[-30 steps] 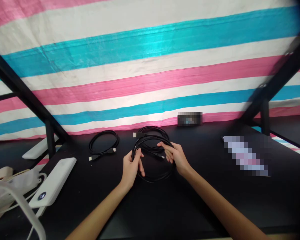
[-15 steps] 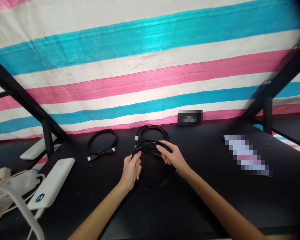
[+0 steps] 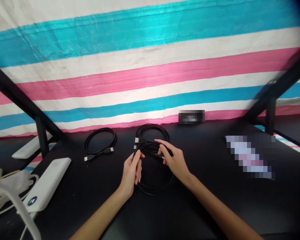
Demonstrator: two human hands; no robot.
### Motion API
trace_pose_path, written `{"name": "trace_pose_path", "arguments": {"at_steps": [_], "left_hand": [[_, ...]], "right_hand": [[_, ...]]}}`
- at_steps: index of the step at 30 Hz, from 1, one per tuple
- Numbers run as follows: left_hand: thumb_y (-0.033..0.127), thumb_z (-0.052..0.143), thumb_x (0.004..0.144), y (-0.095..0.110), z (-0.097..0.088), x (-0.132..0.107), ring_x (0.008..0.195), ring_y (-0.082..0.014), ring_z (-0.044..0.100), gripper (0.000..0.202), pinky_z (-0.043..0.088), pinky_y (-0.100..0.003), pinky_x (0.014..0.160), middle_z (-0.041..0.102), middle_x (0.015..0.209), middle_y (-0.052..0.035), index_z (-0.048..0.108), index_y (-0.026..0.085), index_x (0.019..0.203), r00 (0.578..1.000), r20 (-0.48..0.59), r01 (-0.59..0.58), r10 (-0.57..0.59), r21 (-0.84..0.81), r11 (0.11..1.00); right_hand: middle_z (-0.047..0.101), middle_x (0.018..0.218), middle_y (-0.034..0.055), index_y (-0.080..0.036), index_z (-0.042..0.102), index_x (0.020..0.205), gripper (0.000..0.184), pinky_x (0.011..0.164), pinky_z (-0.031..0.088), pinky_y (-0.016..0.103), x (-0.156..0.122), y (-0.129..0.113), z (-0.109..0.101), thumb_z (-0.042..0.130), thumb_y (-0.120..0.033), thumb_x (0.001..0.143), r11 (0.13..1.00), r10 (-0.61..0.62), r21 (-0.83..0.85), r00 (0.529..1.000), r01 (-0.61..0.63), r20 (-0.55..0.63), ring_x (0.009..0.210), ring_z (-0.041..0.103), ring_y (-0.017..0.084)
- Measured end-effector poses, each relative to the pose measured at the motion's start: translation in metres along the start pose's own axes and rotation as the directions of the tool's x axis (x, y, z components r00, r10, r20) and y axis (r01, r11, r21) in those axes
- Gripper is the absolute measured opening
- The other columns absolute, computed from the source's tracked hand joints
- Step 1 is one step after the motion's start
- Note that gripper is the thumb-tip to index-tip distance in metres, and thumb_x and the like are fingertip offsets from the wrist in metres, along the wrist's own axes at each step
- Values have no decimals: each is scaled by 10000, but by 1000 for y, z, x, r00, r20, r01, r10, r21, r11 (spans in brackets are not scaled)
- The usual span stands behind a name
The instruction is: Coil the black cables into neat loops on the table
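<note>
A black cable (image 3: 153, 193), wound into a loose coil, hangs between my two hands. My left hand (image 3: 132, 171) is closed round the coil's left side, thumb on top. The top right of the loop lies in the pinch of my right hand (image 3: 174, 159), its index finger stretched along the strands. Just behind is another coiled black cable (image 3: 153, 125), partly covered by the held one. A plug (image 3: 140, 141) with a pale end shows near the left fingers; which coil it belongs to I cannot tell. To the left lies a third coiled cable (image 3: 100, 129) with two pale-tipped plugs.
A white power bank (image 3: 51, 180) with a lit display lies on the black table (image 3: 200, 213) at left, near white adapters and cords (image 3: 11, 191). A blurred dark box (image 3: 191, 117) stands at the back, a blurred flat packet (image 3: 250, 156) at right. Striped sheeting (image 3: 150, 76) hangs behind.
The held coil's lower edge hangs slightly lower. My right index finger has straightened along the cable, while the left hand keeps its grip. The view has shifted slightly.
</note>
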State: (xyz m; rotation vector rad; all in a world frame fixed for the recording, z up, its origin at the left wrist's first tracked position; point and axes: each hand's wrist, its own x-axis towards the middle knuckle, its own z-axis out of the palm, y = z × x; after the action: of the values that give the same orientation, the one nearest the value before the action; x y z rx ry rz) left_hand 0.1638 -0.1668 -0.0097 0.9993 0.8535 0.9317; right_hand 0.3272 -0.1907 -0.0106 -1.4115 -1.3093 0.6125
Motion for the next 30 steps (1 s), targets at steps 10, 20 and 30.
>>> {"name": "trace_pose_path", "arguments": {"at_steps": [10,20,30], "left_hand": [[538,447,846,1,-4,5,266,-40,285,378,238,-141,277,328,388,99,532,173,801,983,-59,-147,174,317,937],[562,442,837,1,-5,6,278,-41,275,403,233,-150,283,329,402,94,501,175,739,987,-31,-144,160,292,945],[421,579,782,2,-10,14,355,-74,361,267,369,-210,447,375,414,88,501,172,724,985,22,-173,172,198,965]], "right_hand": [[526,578,-30,-186,647,1018,318,398,351,211,-3,-6,3,533,-419,833,999,31,7,998,-31,-57,383,430,75],[366,452,-40,-185,465,522,365,420,269,225,1,-8,1,591,-414,777,1000,-11,-23,998,10,-66,424,353,85],[211,339,-114,-221,276,485,514,309,175,205,2,-11,4,662,-475,711,783,298,556,953,-279,59,277,176,31]]}}
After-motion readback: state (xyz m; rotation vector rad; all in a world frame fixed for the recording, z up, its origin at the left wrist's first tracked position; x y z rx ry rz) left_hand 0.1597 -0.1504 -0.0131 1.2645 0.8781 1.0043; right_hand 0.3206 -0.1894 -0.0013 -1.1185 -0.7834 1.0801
